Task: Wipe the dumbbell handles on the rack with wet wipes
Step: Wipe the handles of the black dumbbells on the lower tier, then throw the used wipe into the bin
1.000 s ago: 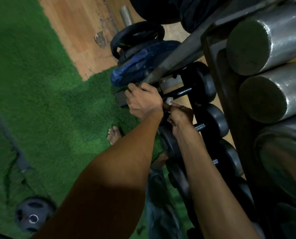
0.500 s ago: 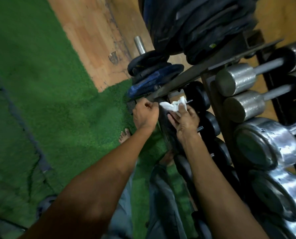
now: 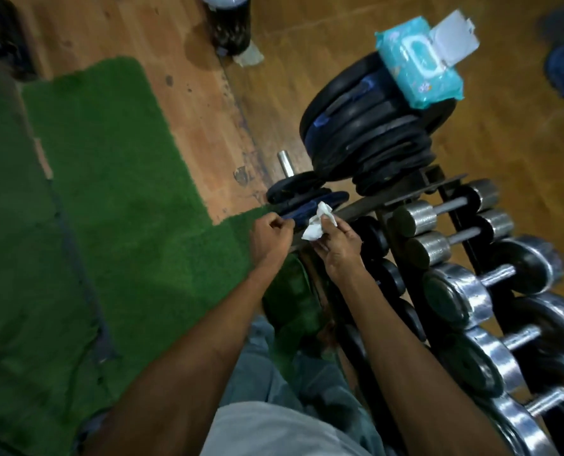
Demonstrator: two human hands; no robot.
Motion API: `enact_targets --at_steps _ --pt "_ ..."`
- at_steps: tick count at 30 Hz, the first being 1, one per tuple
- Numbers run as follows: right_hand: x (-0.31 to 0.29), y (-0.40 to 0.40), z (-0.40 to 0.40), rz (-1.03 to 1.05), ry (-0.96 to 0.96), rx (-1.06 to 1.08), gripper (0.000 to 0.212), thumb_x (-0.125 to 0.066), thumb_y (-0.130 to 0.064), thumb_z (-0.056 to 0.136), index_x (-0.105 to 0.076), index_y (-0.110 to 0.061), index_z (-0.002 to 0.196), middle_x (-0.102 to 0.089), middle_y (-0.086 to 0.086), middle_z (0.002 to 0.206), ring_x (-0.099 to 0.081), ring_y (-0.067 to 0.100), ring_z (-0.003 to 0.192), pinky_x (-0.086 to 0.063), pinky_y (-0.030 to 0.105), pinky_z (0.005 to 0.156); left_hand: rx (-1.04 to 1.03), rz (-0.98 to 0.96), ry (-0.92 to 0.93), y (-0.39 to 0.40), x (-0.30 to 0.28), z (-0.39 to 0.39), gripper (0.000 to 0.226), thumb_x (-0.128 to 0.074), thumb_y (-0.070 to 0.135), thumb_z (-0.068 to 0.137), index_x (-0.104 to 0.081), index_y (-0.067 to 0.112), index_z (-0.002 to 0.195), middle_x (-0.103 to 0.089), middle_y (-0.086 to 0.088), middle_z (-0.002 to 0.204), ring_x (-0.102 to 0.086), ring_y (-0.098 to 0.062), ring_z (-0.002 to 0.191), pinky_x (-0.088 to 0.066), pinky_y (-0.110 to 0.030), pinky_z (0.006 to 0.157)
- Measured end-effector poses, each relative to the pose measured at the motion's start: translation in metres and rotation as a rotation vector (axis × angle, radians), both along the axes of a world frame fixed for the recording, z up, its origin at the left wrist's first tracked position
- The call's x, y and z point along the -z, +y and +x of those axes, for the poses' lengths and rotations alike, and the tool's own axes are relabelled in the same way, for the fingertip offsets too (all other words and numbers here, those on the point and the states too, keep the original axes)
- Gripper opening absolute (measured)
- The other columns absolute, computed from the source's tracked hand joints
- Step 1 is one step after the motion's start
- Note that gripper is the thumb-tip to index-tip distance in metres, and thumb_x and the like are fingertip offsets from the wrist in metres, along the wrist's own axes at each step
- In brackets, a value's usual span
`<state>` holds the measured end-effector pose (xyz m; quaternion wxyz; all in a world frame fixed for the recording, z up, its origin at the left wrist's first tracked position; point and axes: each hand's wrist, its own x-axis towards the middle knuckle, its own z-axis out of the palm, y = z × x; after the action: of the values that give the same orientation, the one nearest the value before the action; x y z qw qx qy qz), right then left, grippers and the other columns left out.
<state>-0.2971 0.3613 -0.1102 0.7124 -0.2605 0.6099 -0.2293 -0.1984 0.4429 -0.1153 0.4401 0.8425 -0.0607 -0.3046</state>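
Wooden floor [image 3: 471,153] behind rack [image 3: 402,199]; right hand [image 3: 336,245] pinches wipe [image 3: 318,222]; left hand [image 3: 270,238] clenched.

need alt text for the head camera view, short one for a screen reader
Seen from above, a person's right hand pinches a crumpled white wet wipe beside a dumbbell rack, while the left hand hangs curled next to it. An open pack of wipes sits on stacked weight plates, with green turf to the left.

Crumpled white wipe [image 3: 316,222] beside racked dumbbells [image 3: 445,218]
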Motion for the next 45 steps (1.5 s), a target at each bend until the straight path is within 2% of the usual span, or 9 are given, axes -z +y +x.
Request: enact_targets --at_steps 8,12,15,20,24,34,37,40,45 --pt "-0.034 0.001 0.086 -0.137 -0.046 -0.128 0.016 -0.069 -0.009 0.097 -0.073 0.0 0.11 -0.074 0.011 0.083 -0.068 0.024 0.071 -0.058 0.029 0.058 -0.123 -0.105 -0.008 0.024 -0.037 0.073 0.029 -0.069 0.032 0.077 -0.063 0.005 0.068 -0.066 -0.007 0.062 -0.058 -0.02 0.059 -0.049 -0.032 0.058" --pt "-0.045 -0.002 0.139 -0.127 -0.059 -0.158 0.018 -0.073 -0.01 0.095 -0.073 -0.006 0.112 -0.074 0.016 0.102 -0.071 0.025 0.079 -0.06 0.037 0.068 -0.177 -0.102 -0.015 0.032 -0.048 0.12 0.033 -0.062 0.045 0.066 -0.063 0.013 0.065 -0.066 -0.001 0.057 -0.069 -0.029 0.064 -0.058 -0.045 0.059" --pt "-0.054 -0.006 0.178 -0.124 -0.091 -0.189 0.038 -0.073 -0.01 0.095 -0.066 0.0 0.13 -0.07 0.018 0.12 -0.074 0.016 0.064 -0.059 0.029 0.054 -0.214 -0.107 -0.007 0.029 -0.058 0.156 0.031 -0.062 0.048 0.063 -0.063 0.017 0.068 -0.067 -0.002 0.06 -0.066 -0.029 0.059 -0.059 -0.053 0.059" --pt "-0.073 -0.021 0.234 -0.089 -0.152 -0.292 0.003 -0.072 -0.014 0.097 -0.071 -0.016 0.1 -0.073 0.009 0.097 -0.073 0.023 0.079 -0.061 0.035 0.064 -0.253 -0.124 -0.039 0.018 -0.073 0.216 0.034 -0.063 0.047 0.063 -0.064 0.013 0.065 -0.068 -0.002 0.061 -0.068 -0.035 0.064 -0.059 -0.053 0.059" --pt "-0.078 -0.037 0.287 -0.091 -0.159 -0.318 0.003 -0.074 -0.016 0.096 -0.072 -0.017 0.097 -0.074 0.009 0.095 -0.073 0.024 0.082 -0.062 0.036 0.069 -0.286 -0.128 -0.046 0.007 -0.081 0.265 0.03 -0.064 0.046 0.063 -0.066 0.016 0.064 -0.068 -0.001 0.06 -0.064 -0.025 0.057 -0.058 -0.052 0.062" --pt "-0.084 -0.105 0.457 -0.045 -0.181 -0.329 0.019 -0.078 -0.018 0.092 -0.073 -0.014 0.111 -0.076 0.011 0.107 -0.075 0.023 0.083 -0.06 0.029 0.059 -0.327 -0.114 -0.061 -0.066 -0.091 0.429 0.037 -0.066 0.05 0.058 -0.062 0.017 0.075 -0.072 -0.006 0.073 -0.064 -0.026 0.06 -0.058 -0.054 0.064" --pt "-0.092 -0.133 0.505 -0.062 -0.199 -0.336 0.009 -0.076 -0.017 0.093 -0.074 -0.016 0.102 -0.076 0.01 0.102 -0.074 0.021 0.079 -0.061 0.031 0.062 -0.324 -0.142 -0.051 -0.097 -0.094 0.48 0.035 -0.067 0.048 0.056 -0.062 0.017 0.072 -0.073 -0.008 0.075 -0.06 -0.023 0.059 -0.057 -0.057 0.064" --pt "-0.097 -0.161 0.545 -0.08 -0.194 -0.329 0.013 -0.077 -0.017 0.093 -0.074 -0.015 0.105 -0.076 0.011 0.103 -0.074 0.02 0.08 -0.061 0.032 0.063 -0.317 -0.14 -0.05 -0.126 -0.094 0.523 0.031 -0.068 0.047 0.056 -0.063 0.021 0.072 -0.077 -0.009 0.09 -0.073 -0.029 0.074 -0.059 -0.056 0.066" --pt "-0.101 -0.203 0.608 -0.1 -0.182 -0.327 0.007 -0.078 -0.018 0.092 -0.075 -0.018 0.099 -0.075 0.011 0.102 -0.073 0.025 0.087 -0.061 0.033 0.065 -0.319 -0.148 -0.052 -0.169 -0.107 0.583 0.035 -0.066 0.048 0.057 -0.063 0.017 0.073 -0.071 -0.003 0.067 -0.064 -0.026 0.057 -0.058 -0.054 0.062"
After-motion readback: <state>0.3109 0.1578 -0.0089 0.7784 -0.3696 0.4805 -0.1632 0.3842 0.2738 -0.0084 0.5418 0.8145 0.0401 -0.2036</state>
